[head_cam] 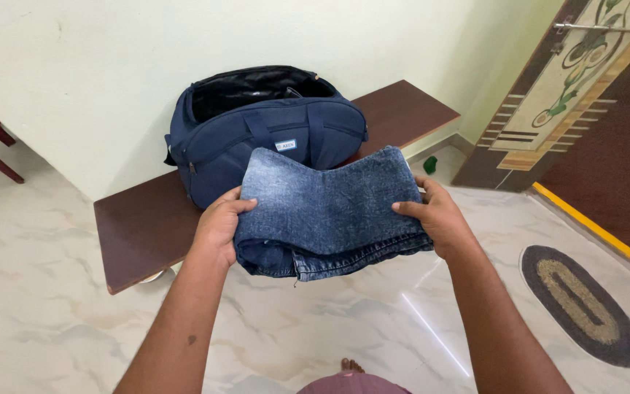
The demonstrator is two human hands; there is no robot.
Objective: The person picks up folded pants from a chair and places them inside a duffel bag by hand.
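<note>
Both hands grip one folded pair of blue denim jeans (329,211) at the centre of the frame, held flat in the air in front of the open navy duffel bag (267,131). My left hand (219,226) pinches the left edge, thumb on top and fingers tucked out of sight beneath; my right hand (439,219) clamps the right edge the same way. I judge the jeans soft but fairly thick and weighty, limp enough to sag in the middle and unfold if held by one side only. Gripping both short edges through all the layers looks like the sound hold, since the hems hang loose along the lower edge. The bag sits on a dark brown wooden bench (140,226) against the pale wall, upper centre. An oval floor mat (581,303) lies at lower right on the marble floor (38,292).
</note>
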